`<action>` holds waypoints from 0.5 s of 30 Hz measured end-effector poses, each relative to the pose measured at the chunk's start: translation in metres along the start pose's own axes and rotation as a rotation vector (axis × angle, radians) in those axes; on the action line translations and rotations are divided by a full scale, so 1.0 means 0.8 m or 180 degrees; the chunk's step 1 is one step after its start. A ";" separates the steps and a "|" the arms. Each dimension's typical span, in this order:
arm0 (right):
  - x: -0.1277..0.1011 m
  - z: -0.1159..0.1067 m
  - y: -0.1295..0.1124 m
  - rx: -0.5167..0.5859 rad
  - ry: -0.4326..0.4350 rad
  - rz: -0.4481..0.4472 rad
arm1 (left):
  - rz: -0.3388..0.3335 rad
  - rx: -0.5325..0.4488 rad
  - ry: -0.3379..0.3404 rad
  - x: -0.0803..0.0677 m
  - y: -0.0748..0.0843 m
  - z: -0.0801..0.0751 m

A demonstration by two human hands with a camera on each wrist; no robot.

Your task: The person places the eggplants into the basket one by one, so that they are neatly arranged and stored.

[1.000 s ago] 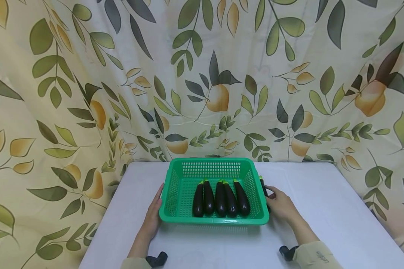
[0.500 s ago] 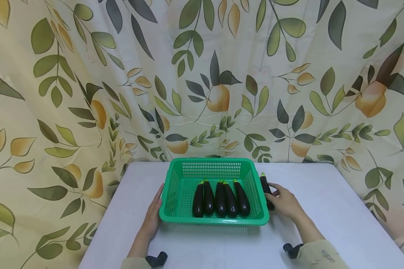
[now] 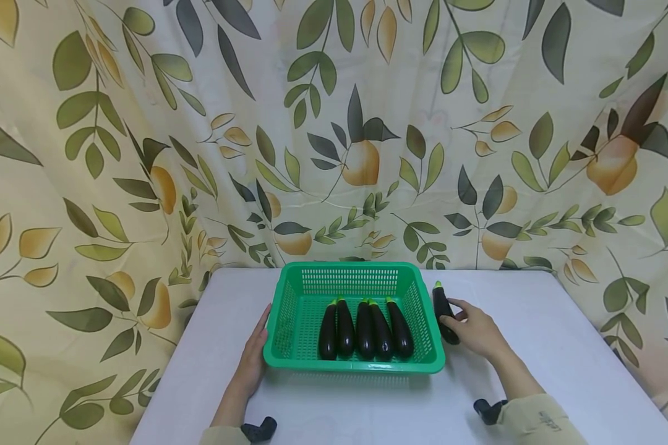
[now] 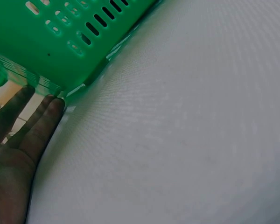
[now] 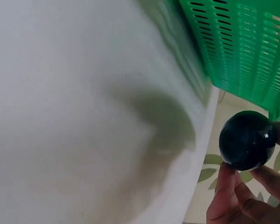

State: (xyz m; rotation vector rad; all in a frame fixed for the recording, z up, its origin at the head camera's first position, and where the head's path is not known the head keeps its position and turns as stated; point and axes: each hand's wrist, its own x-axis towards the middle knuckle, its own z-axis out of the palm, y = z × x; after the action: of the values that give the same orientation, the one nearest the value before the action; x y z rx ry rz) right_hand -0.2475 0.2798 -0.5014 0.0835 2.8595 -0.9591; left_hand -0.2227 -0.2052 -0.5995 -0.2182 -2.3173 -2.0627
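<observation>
A green plastic basket [image 3: 353,366] stands on the table, and several dark eggplants [image 3: 364,327] with green tips lie in it side by side. Along its left side my left hand [image 3: 250,361] rests with straight fingers; in the left wrist view the fingertips [image 4: 58,103] meet the basket wall [image 4: 46,51]. My right hand [image 3: 475,330] pinches another eggplant [image 3: 444,312] just outside the basket's right wall, green tip pointing away. The right wrist view shows this eggplant's rounded end [image 5: 245,140] between thumb and fingers.
A white cloth [image 3: 512,303] covers the table. Behind it and at both sides hangs a curtain [image 3: 334,204] printed with leaves and fruit. Black camera mounts [image 3: 488,411] sit at both wrists.
My right hand has drawn the eggplant to the right, away from the basket's right wall, so more of it shows. The left hand and the basket have stayed put.
</observation>
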 end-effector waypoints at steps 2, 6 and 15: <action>-0.001 -0.003 -0.001 0.0000 0.0002 -0.0003 | -0.0001 0.0005 -0.0002 0.000 0.000 0.000; -0.002 -0.010 -0.004 -0.0023 0.0013 -0.0031 | 0.0011 0.0031 -0.0001 0.000 -0.001 -0.001; -0.005 -0.024 -0.015 -0.0058 0.0083 -0.0071 | 0.0010 -0.0023 -0.0014 0.002 -0.005 -0.002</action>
State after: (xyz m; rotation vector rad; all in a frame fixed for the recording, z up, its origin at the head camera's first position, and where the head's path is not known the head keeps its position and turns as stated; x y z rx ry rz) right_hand -0.2466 0.2816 -0.4784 0.0631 2.8982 -0.9427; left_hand -0.2252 -0.2068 -0.6027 -0.2269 -2.3106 -2.0717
